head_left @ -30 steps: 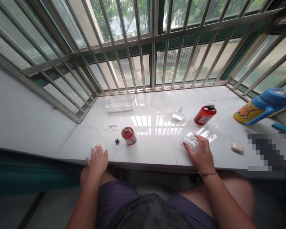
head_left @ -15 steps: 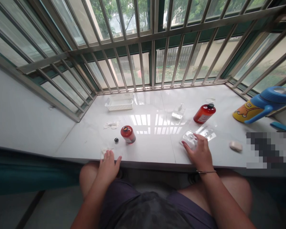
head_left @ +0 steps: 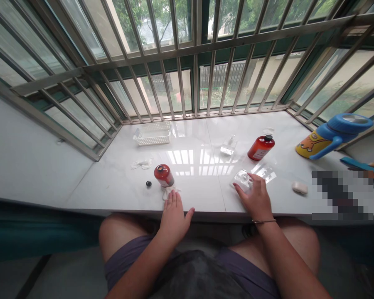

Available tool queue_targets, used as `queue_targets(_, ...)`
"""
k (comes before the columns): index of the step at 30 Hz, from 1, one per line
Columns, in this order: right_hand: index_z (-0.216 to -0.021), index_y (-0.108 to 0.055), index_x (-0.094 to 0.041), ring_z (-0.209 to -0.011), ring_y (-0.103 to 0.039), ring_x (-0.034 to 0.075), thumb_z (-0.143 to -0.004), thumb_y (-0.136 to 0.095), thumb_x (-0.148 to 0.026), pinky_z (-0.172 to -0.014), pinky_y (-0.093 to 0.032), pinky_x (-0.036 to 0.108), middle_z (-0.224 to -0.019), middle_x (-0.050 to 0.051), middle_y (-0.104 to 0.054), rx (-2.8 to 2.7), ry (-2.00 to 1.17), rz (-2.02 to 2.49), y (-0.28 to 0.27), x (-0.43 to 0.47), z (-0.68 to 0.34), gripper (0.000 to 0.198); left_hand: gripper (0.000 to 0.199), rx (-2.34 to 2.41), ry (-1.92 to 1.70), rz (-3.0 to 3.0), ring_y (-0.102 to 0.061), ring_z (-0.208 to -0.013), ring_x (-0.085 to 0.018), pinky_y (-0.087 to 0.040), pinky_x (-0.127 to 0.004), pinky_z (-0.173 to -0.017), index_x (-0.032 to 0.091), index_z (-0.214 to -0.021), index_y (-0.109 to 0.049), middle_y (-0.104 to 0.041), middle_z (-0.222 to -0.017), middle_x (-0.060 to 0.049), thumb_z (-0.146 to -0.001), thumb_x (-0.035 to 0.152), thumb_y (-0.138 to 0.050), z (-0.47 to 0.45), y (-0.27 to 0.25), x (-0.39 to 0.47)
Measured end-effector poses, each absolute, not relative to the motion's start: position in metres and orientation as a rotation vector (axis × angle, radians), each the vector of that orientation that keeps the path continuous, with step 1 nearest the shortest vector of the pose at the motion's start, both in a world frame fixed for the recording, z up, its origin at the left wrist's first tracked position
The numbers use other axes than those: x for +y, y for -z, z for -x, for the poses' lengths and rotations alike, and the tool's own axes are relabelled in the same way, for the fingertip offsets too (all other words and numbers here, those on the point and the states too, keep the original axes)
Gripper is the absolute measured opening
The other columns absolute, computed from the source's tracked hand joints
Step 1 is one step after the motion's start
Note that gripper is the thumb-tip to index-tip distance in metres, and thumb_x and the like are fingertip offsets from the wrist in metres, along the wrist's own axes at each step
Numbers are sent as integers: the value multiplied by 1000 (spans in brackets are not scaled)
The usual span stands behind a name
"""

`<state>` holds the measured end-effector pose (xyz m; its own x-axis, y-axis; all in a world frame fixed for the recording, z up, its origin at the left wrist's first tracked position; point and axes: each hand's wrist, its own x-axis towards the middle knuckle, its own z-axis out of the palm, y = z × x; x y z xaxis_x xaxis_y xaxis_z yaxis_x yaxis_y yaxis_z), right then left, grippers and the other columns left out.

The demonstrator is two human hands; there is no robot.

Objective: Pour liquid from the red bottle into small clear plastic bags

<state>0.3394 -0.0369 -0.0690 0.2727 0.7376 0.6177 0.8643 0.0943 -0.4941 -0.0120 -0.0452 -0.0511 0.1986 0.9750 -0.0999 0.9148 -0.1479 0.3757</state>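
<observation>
My left hand lies flat at the table's front edge, fingers stretched out and thumb apart, its fingertips pressing on a crumpled white tissue. Just behind the tissue stands an uncapped red bottle, with its small black cap to the left. My right hand has thumb and fingers closed around a clear plastic container resting on the tabletop; the fingers partly cover it. Behind that hand are a clear plastic wrapper and a capped red bottle.
A white perforated basket and another crumpled tissue lie at the left. A small clear pump bottle stands mid-table. To the right are a pale soap-like bar and a blue-and-yellow jug. Metal window bars border the back.
My left hand has slid to the right with the tissue, now in front of the uncapped red bottle. My right hand stays on the clear container. The view has shifted slightly.
</observation>
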Motion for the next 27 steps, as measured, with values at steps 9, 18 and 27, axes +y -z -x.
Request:
queue_targets(9,-150,-51,-20,-131,-59,38,-98,-72,-58,-110,-55,60,-137,20,-61,-1493,182,1668,69,-37,-340,67,98,1744,-194,-2109,-16,-169,-47,-22,-64,-135,0,-169,-31,-19,-178,-31,-100,65,-53,-6,43,-39)
queue_targets(18,-151,-50,-20,-130,-60,37,-99,-72,-58,-110,-57,58,-137,20,-61,-1486,190,1680,69,-37,-340,69,95,1719,-227,-2125,-16,-169,-46,-19,-63,-136,-2,-169,-30,-19,-178,-32,-103,62,-50,-37,42,-1)
queue_targets(27,-151,-50,-21,-131,-60,37,-99,-72,-57,-111,-56,59,-136,19,-61,-1486,192,1665,72,-36,-341,67,88,1528,35,-2336,-20,-170,-38,-24,-54,-137,-3,-168,-30,-19,-179,-28,-107,59,-43,-72,17,-5)
